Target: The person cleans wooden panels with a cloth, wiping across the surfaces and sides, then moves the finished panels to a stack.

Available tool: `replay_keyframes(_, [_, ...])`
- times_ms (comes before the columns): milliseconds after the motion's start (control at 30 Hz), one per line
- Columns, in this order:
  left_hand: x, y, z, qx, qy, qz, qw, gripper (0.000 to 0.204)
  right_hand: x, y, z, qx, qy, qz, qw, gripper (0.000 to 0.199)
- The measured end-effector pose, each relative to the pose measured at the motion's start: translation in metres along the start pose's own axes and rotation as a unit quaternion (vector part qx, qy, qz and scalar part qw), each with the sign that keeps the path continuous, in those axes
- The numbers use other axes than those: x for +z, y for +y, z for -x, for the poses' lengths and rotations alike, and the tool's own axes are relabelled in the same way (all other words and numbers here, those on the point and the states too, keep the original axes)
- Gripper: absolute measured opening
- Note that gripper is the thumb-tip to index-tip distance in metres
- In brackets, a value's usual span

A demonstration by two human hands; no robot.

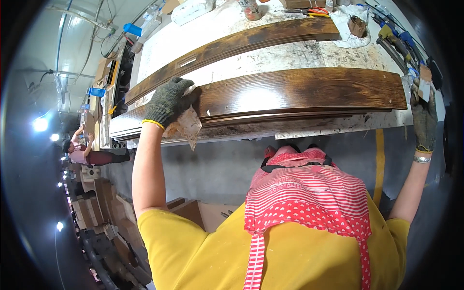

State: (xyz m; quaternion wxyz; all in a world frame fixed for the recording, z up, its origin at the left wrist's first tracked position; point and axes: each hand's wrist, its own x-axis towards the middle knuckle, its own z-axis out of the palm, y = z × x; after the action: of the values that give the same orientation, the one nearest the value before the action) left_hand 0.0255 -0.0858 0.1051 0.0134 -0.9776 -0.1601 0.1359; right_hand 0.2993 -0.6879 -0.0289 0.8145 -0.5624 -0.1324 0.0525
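Note:
A long, dark-stained wooden board (pixel 299 89) with a glossy finish lies across the bench in front of me, on top of other boards. My left hand (pixel 168 102), in a dark knitted glove with a yellow cuff, is closed round a stained, crumpled rag (pixel 189 125) at the board's left part. Beyond the board's right end, my gloved right hand (pixel 424 120) is closed on a small flat block (pixel 425 81), brown at one end and pale on its face. Behind lies a second dark board (pixel 241 44) with a slot in it.
Nail guns (pixel 394 46) lie at the bench's right. Pliers (pixel 316 11), a can (pixel 250 8) and a white cloth (pixel 346 30) are along the back. A co-worker (pixel 82 150) is far left. Cardboard pieces (pixel 89 212) stand on the floor behind.

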Motion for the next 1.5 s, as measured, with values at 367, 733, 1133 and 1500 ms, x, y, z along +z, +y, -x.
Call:
replay_keyframes(367, [0.009, 0.116, -0.009, 0.127, -0.006, -0.035, 0.991, 0.099, 0.056, -0.029, 0.006, 0.085, -0.024, 0.278, 0.956, 0.046])
replay_keyframes(733, [0.007, 0.126, -0.007, 0.093, -0.005, -0.025, 0.995, 0.104, 0.027, -0.037, -0.039, -0.126, -0.265, 0.447, 0.845, 0.037])
replay_keyframes(1133, [0.014, 0.118, -0.01, 0.116, 0.012, -0.026, 0.993, 0.102, 0.024, -0.066, 0.004, -0.14, -0.299, 0.485, 0.81, 0.038])
replay_keyframes(1500, [0.014, 0.119, -0.01, 0.123, 0.016, -0.042, 0.991, 0.1, 0.063, -0.021, 0.086, -0.186, 0.032, 0.537, 0.822, 0.047])
